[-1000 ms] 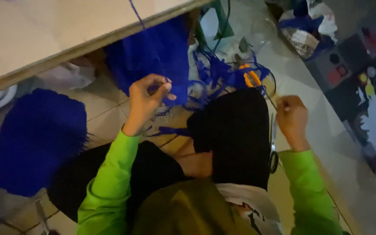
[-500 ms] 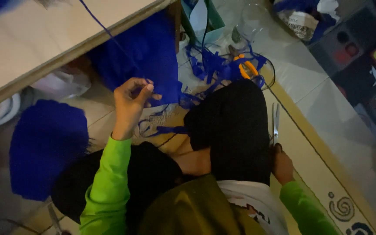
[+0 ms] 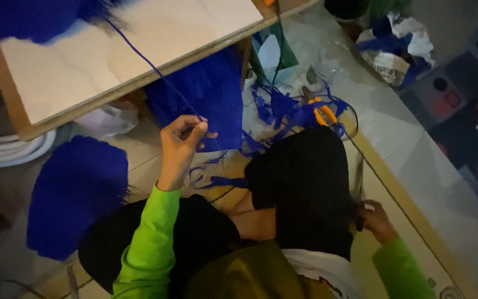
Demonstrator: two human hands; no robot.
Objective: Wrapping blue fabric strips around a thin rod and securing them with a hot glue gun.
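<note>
Tiled floor (image 3: 399,138) lay cluttered; left hand (image 3: 181,145) pinched blue yarn (image 3: 145,58) taut from the table (image 3: 112,61); right hand (image 3: 376,220) low, grip unclear.

Scissors (image 3: 323,112) lie right of the board (image 3: 112,61) (among scraps (image 3: 283,108)).

Orange-handled scissors (image 3: 323,113) lie past my knee among blue scraps; a blue fringed pile (image 3: 76,194) sits on the floor; crumpled paper (image 3: 396,52) beyond; pale desk (image 3: 112,61) above.
</note>
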